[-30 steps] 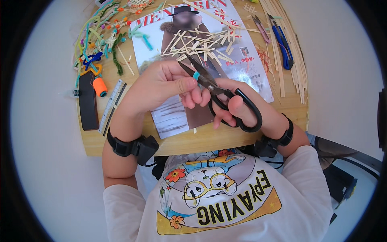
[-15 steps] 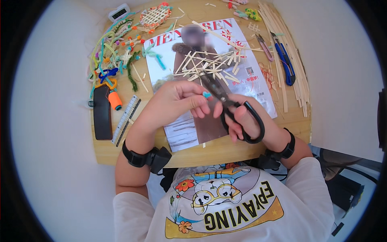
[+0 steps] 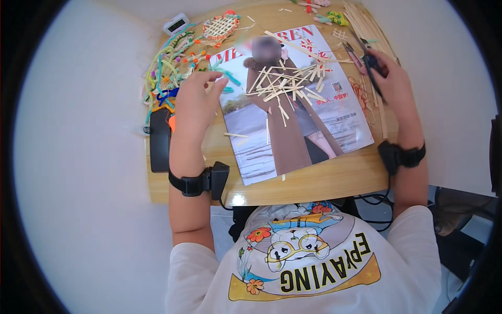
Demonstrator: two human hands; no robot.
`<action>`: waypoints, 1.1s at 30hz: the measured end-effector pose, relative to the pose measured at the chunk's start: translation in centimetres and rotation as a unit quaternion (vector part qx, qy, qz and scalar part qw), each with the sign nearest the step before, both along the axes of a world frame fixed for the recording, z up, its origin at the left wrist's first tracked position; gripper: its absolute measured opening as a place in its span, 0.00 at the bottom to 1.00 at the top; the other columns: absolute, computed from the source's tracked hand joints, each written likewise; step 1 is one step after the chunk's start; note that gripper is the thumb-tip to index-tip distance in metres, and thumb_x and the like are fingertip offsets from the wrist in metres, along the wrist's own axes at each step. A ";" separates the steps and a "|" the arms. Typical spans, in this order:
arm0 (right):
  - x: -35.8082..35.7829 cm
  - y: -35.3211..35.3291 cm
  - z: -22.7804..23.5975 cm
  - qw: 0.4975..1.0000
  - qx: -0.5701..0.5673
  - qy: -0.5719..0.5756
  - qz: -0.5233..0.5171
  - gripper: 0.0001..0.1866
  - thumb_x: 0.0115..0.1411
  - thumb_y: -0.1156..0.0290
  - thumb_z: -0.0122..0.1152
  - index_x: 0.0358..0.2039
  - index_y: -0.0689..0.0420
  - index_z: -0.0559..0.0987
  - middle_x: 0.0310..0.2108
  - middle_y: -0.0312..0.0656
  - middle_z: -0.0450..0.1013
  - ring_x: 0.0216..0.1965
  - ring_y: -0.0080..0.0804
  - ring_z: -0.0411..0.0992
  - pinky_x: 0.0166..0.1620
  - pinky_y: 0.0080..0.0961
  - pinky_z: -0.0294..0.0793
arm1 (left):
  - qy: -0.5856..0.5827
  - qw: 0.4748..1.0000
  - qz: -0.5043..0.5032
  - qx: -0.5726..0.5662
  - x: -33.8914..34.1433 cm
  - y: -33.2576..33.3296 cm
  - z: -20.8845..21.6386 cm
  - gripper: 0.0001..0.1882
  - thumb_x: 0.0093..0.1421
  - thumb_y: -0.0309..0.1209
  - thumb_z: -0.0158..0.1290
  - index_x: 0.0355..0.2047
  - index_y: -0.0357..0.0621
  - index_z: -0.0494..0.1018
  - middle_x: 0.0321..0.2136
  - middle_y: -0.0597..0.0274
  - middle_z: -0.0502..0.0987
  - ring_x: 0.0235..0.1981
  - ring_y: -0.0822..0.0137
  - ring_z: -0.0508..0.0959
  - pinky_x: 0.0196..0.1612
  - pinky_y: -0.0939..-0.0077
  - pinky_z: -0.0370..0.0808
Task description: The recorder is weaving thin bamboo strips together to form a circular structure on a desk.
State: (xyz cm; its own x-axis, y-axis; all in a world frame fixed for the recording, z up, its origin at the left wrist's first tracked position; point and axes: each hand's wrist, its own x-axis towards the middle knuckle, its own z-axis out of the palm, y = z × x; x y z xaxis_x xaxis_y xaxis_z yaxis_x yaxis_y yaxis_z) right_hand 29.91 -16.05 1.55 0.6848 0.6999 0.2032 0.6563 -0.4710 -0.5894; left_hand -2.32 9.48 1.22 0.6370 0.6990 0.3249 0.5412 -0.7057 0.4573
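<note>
My left hand (image 3: 201,97) is at the magazine's left edge, thumb and forefinger apart, with nothing seen between them. Just beyond its fingertips lie a teal pipe cleaner (image 3: 230,77) and a small teal bit (image 3: 228,90). My right hand (image 3: 392,78) is at the table's right side, its fingers around dark scissors (image 3: 365,43). Their blades point away from me, and the hand partly hides the handles. Between my hands, a loose pile of thin pale wooden strips (image 3: 287,81) lies on the magazine (image 3: 256,146).
Pipe cleaners (image 3: 162,65) and a round woven piece (image 3: 219,26) crowd the far left, near a small white clock (image 3: 175,23). A dark case (image 3: 159,141) lies by my left forearm. Long wooden strips (image 3: 366,21) and a pink cutter (image 3: 354,56) lie at right.
My hands have moved apart. The right hand carried the scissors from over the magazine to the right side. The left hand moved left and let go of the small teal bit.
</note>
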 end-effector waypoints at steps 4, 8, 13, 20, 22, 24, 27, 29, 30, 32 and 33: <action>4.9 -0.4 -2.5 0.995 -0.010 -0.080 -0.061 0.24 0.63 0.71 0.67 0.60 0.54 0.77 0.43 0.52 0.80 0.43 0.42 0.79 0.50 0.33 0.77 | 0.011 1.000 0.008 -0.010 1.5 3.5 2.7 0.16 0.63 0.40 0.59 0.44 0.42 0.83 0.33 0.53 0.83 0.33 0.56 0.82 0.39 0.64 0.77; 6.7 -1.1 -4.8 0.987 -0.048 -0.147 -0.048 0.26 0.63 0.70 0.65 0.62 0.55 0.75 0.48 0.52 0.77 0.49 0.48 0.76 0.54 0.37 0.74 | -0.004 1.000 0.020 0.018 5.6 8.1 1.5 0.17 0.65 0.40 0.58 0.47 0.43 0.83 0.34 0.55 0.85 0.36 0.62 0.83 0.42 0.68 0.78; 6.7 -1.9 -5.1 0.989 -0.022 -0.143 -0.011 0.27 0.63 0.71 0.65 0.63 0.56 0.73 0.48 0.52 0.75 0.49 0.49 0.75 0.55 0.37 0.73 | 0.063 0.987 -0.012 0.146 9.7 12.3 -0.4 0.15 0.62 0.38 0.60 0.44 0.45 0.84 0.37 0.50 0.85 0.41 0.51 0.83 0.46 0.59 0.78; 6.3 -1.8 -4.6 0.993 -0.008 -0.119 -0.019 0.26 0.63 0.67 0.65 0.62 0.55 0.74 0.48 0.51 0.75 0.53 0.52 0.72 0.57 0.41 0.72 | 0.175 0.976 -0.032 0.125 11.0 13.5 -1.4 0.14 0.61 0.40 0.61 0.43 0.47 0.85 0.36 0.52 0.85 0.38 0.55 0.85 0.43 0.62 0.79; 6.4 -1.7 -4.7 0.993 -0.009 -0.114 -0.020 0.26 0.63 0.67 0.65 0.61 0.55 0.74 0.48 0.51 0.75 0.53 0.52 0.72 0.57 0.41 0.72 | 0.122 0.986 -0.016 0.110 10.8 13.5 -1.4 0.13 0.61 0.39 0.61 0.42 0.46 0.85 0.35 0.53 0.85 0.37 0.55 0.85 0.42 0.63 0.79; 6.5 -1.7 -4.9 0.994 -0.010 -0.111 -0.021 0.26 0.63 0.67 0.65 0.61 0.55 0.74 0.48 0.51 0.75 0.53 0.51 0.72 0.57 0.40 0.72 | 0.082 0.991 -0.006 0.102 10.3 13.2 -1.1 0.13 0.62 0.38 0.61 0.42 0.46 0.85 0.35 0.54 0.85 0.36 0.56 0.85 0.42 0.64 0.79; 6.8 -1.7 -5.3 0.993 -0.010 -0.115 -0.023 0.26 0.63 0.69 0.65 0.62 0.54 0.73 0.48 0.51 0.75 0.51 0.51 0.73 0.56 0.39 0.72 | 0.031 0.990 -0.021 0.135 9.7 12.6 0.1 0.11 0.64 0.37 0.60 0.42 0.47 0.85 0.34 0.55 0.85 0.37 0.56 0.84 0.41 0.64 0.79; 7.1 -1.6 -5.6 0.992 -0.001 -0.127 -0.018 0.27 0.64 0.72 0.64 0.63 0.54 0.72 0.47 0.51 0.74 0.48 0.49 0.74 0.54 0.36 0.73 | -0.010 0.982 -0.040 0.184 9.3 11.9 1.3 0.10 0.64 0.36 0.60 0.41 0.48 0.85 0.33 0.54 0.84 0.36 0.54 0.84 0.40 0.63 0.78; 7.2 -1.5 -5.7 0.991 -0.004 -0.129 -0.018 0.27 0.64 0.72 0.64 0.63 0.54 0.72 0.47 0.51 0.74 0.48 0.49 0.74 0.54 0.36 0.73 | -0.060 0.975 -0.054 0.207 9.0 11.6 2.1 0.09 0.64 0.35 0.59 0.41 0.48 0.85 0.34 0.54 0.84 0.37 0.54 0.84 0.41 0.64 0.78; 7.4 -1.5 -5.9 0.991 -0.001 -0.134 -0.011 0.27 0.64 0.72 0.64 0.63 0.54 0.72 0.47 0.51 0.74 0.48 0.49 0.74 0.54 0.36 0.73 | -0.129 0.967 -0.045 0.213 8.2 11.0 3.9 0.08 0.65 0.34 0.59 0.40 0.48 0.85 0.35 0.55 0.85 0.38 0.55 0.84 0.42 0.65 0.78; 7.5 -1.6 -6.0 0.991 0.001 -0.136 -0.013 0.26 0.64 0.72 0.64 0.63 0.54 0.72 0.48 0.51 0.74 0.48 0.49 0.74 0.54 0.36 0.73 | -0.164 0.956 -0.075 0.231 7.6 10.9 4.9 0.08 0.65 0.34 0.59 0.40 0.48 0.85 0.36 0.55 0.85 0.38 0.55 0.84 0.42 0.66 0.78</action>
